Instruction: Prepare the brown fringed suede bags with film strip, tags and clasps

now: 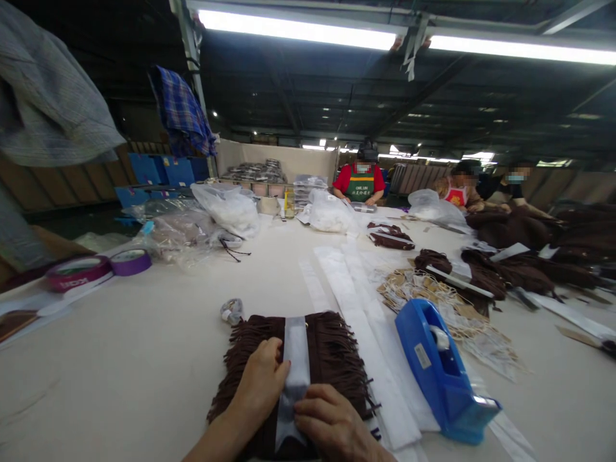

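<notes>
A dark brown fringed bag (pixel 332 343) lies flat on the table in front of me. A whitish translucent strip (pixel 296 350) runs lengthwise over its middle. My left hand (pixel 262 378) is closed at the strip's left edge, thumb against it and fingers curled over the brown fringe. Lower down, the bent fingers of my right hand (pixel 332 414) grip the strip near its right edge; its fingertips are partly hidden. To the right stands a blue tape dispenser (pixel 433 372), beside long white strips (pixel 360 321) lying on the table.
Purple tape rolls (pixel 129 262) and clear plastic bags (pixel 178 234) lie at left. Stringed tags (pixel 433 301) and brown fringed pieces (pixel 510 273) cover the right side. A crumpled clear wad (pixel 232 310) sits by the bag. Co-workers (pixel 360 183) are across the table.
</notes>
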`<action>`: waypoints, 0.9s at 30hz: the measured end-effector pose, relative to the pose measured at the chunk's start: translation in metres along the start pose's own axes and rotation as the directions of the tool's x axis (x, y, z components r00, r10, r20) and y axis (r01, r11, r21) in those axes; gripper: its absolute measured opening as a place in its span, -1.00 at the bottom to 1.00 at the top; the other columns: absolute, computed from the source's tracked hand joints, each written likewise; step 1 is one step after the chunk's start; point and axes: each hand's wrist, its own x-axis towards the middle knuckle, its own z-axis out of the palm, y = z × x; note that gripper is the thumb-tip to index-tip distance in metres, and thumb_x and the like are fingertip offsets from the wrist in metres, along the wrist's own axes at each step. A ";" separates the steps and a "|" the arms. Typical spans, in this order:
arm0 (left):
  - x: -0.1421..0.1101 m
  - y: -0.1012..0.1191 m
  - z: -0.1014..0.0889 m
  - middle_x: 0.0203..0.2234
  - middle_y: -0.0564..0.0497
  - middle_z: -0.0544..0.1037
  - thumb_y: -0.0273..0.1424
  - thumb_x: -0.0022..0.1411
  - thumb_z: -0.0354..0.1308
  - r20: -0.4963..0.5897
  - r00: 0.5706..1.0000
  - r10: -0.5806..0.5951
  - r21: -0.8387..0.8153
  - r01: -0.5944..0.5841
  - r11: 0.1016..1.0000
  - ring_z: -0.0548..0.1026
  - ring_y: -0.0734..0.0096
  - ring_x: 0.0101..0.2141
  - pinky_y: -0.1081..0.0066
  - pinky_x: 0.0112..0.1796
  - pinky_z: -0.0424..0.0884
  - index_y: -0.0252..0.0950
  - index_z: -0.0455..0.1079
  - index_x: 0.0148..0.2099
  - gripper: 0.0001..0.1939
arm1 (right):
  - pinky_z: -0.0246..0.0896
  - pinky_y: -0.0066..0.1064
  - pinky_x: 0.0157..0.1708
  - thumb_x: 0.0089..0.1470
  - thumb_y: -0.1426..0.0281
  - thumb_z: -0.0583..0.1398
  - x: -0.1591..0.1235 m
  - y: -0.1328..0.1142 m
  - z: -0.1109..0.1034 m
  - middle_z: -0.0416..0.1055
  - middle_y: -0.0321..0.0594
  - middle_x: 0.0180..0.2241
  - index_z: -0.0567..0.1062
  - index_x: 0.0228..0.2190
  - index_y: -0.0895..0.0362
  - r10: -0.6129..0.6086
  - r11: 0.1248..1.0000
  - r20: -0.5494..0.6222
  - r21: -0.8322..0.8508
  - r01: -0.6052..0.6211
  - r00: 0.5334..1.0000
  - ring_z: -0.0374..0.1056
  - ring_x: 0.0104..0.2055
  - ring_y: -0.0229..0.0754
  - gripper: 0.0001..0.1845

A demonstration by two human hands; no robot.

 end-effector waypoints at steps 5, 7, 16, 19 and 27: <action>-0.031 -0.007 0.005 -0.35 -0.07 0.47 -0.56 0.22 -0.13 -0.050 0.705 0.707 0.173 -0.691 0.701 0.41 0.32 -0.28 0.32 -0.25 0.41 -0.32 0.38 -0.23 -0.74 | 0.28 -0.36 -0.11 0.12 0.54 -0.07 0.003 -0.008 -0.008 0.44 -0.08 -0.37 0.43 -0.32 0.26 0.071 0.991 0.087 0.109 -0.081 0.994 0.28 -0.17 -0.15 -0.71; -0.041 -0.015 0.007 -0.33 -0.09 0.49 -0.53 0.27 -0.16 -0.028 0.611 0.791 0.212 -0.770 0.602 0.42 0.33 -0.26 0.34 -0.25 0.42 -0.36 0.37 -0.18 -0.73 | 0.24 -0.32 -0.05 0.05 0.56 -0.06 0.005 -0.011 -0.012 0.42 -0.03 -0.36 0.44 -0.32 0.30 0.064 0.988 0.120 0.129 -0.080 0.991 0.27 -0.13 -0.12 -0.71; -0.051 -0.041 0.003 -0.14 -0.14 0.48 -0.50 0.27 -0.05 0.004 0.470 0.883 0.265 -0.852 0.453 0.37 0.28 -0.04 0.28 -0.10 0.41 -0.37 0.36 -0.07 -0.77 | 0.15 -0.19 -0.01 -0.04 0.52 -0.02 -0.007 -0.032 -0.031 0.40 0.01 -0.14 0.35 -0.10 0.34 0.081 0.996 0.244 0.010 -0.086 0.966 0.19 0.00 -0.05 -0.58; -0.051 -0.041 0.003 -0.11 -0.15 0.47 -0.49 0.26 -0.03 0.014 0.461 0.887 0.266 -0.857 0.441 0.35 0.23 -0.02 0.24 -0.10 0.42 -0.34 0.38 -0.08 -0.77 | 0.16 -0.19 -0.06 0.00 0.53 0.00 -0.029 -0.054 -0.028 0.42 -0.05 -0.18 0.32 -0.05 0.28 0.126 0.988 0.218 -0.118 -0.102 0.968 0.24 -0.07 -0.08 -0.58; -0.052 -0.042 0.002 -0.12 -0.14 0.47 -0.45 0.28 -0.06 0.012 0.467 0.884 0.260 -0.855 0.448 0.37 0.24 -0.04 0.24 -0.13 0.44 -0.32 0.39 -0.11 -0.77 | 0.15 -0.35 -0.29 0.03 0.15 0.12 -0.089 -0.087 0.017 0.39 -0.20 -0.25 0.34 -0.08 0.04 0.378 0.922 0.111 -0.134 -0.363 0.919 0.29 -0.22 -0.15 -0.58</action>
